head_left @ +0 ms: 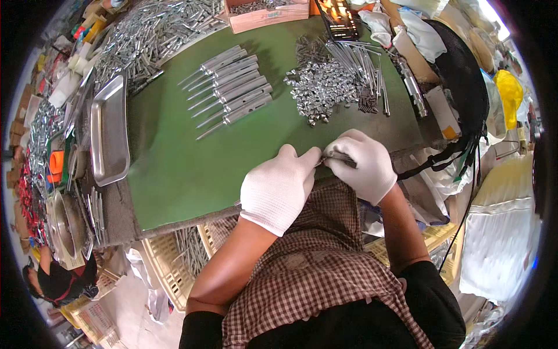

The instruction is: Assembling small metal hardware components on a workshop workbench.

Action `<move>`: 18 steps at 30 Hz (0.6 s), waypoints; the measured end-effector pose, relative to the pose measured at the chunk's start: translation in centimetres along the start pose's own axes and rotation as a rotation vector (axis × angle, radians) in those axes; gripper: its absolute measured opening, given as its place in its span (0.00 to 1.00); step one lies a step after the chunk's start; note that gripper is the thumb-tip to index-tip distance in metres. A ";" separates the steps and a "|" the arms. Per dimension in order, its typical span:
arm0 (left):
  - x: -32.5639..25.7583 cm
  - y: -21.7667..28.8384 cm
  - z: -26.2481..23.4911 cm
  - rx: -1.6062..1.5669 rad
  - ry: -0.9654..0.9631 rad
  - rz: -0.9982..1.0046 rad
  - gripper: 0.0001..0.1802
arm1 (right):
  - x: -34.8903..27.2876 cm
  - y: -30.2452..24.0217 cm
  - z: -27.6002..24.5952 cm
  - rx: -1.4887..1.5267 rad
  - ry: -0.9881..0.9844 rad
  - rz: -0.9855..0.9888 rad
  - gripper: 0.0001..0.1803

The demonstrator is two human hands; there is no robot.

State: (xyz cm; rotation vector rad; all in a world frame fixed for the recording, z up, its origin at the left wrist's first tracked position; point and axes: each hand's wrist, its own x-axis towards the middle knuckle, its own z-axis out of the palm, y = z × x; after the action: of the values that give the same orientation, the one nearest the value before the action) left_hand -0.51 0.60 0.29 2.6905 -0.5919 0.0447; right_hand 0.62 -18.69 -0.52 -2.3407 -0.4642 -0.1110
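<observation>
As hands (276,189) (365,166) pinch closed, metal piece (342,156) between

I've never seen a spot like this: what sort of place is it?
Probably a small metal-assembly workshop: on a green work surface lie a row of pointed metal tools and a heap of small silvery parts, with a big pile of metal pieces beyond.

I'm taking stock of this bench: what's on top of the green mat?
Pointed metal tools in a row, a heap of small silver pieces, thin metal rods and small dark parts lie there. Anything beneath the heap is covered and cannot be seen.
</observation>
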 end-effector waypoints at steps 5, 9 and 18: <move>0.0 0.1 -0.2 -0.001 -0.026 -0.004 0.12 | -0.5 -0.2 0.8 -0.144 0.040 -0.038 0.07; -0.1 0.0 -0.1 0.025 -0.036 0.007 0.14 | -0.1 0.0 0.6 -0.041 0.002 0.052 0.07; -0.3 -0.1 0.1 0.175 -0.001 0.085 0.17 | 0.6 0.7 0.3 -0.009 -0.048 0.015 0.10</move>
State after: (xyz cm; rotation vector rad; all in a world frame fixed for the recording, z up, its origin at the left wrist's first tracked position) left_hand -0.77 0.73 0.11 2.8324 -0.7339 0.1232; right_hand 1.43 -18.77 -1.05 -2.3595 -0.4706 -0.0497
